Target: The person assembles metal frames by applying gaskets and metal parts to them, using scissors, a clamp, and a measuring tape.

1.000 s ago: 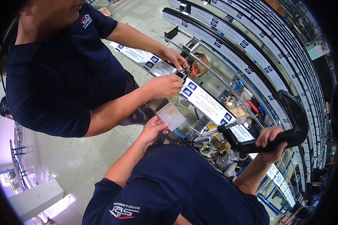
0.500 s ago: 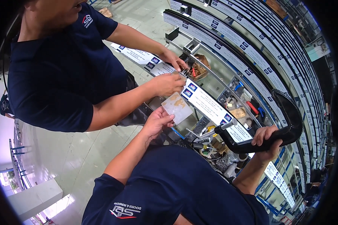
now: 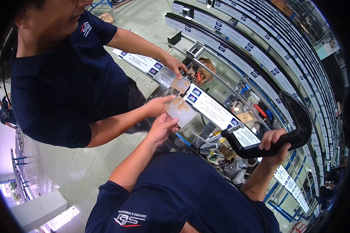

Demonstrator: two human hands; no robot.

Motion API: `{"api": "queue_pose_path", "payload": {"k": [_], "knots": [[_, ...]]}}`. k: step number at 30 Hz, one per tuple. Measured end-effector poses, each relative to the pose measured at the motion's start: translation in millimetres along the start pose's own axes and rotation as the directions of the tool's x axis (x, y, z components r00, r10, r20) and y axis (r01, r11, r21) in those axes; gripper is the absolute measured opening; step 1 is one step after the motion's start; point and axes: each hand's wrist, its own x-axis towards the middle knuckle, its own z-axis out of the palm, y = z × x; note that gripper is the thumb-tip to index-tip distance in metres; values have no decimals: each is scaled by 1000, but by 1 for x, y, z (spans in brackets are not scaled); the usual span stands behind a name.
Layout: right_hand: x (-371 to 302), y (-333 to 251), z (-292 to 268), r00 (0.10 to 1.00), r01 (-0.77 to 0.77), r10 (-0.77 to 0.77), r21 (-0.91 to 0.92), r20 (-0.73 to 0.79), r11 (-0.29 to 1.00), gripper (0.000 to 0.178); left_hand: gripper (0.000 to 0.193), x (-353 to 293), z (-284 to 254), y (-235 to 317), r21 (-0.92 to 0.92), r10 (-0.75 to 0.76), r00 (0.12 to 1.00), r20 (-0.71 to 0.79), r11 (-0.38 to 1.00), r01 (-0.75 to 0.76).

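My left hand pinches a corner of a whitish, see-through square plate with tan smears on it. In my right hand is a large black C-clamp, gripped by its frame, with its metal screw pointing toward the middle. A co-worker stands at the left. One of the co-worker's hands is at the upper-left edge of my plate; whether it grips it I cannot tell. The other co-worker's hand is at a second, smaller tan-smeared plate just beyond mine.
A long profile with white printed film crosses the bench. Beyond it lie a box of red-handled tools, a red-handled tool and more long profiles. Tape rolls, a screwdriver and plastic wrap clutter the near side.
The co-worker's nearer hand has moved down to the plate in my left hand, and the second plate shows more fully. My hands keep their hold and have hardly moved.
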Motion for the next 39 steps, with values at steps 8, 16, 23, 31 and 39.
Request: {"api": "queue_pose_path", "payload": {"k": [8,16,23,31,39], "knots": [[4,5,-3,998,42,-41,-15,41,999,61,27,-5,-12,-9,-110,24,999,-27,994,-27],[19,-18,-5,988,129,-126,-35,84,991,61,28,-9,9,-5,-17,52,999,-5,999,-52],[14,-16,3,990,126,-122,-58,68,990,62,24,46,23,21,167,204,957,-204,971,-171],[2,-15,-8,994,92,-90,-27,64,995,62,26,25,31,8,139,200,978,-51,972,-191],[-2,-13,-5,993,109,-107,-58,43,992,58,34,-13,63,-28,330,109,993,-48,940,-87]]}}
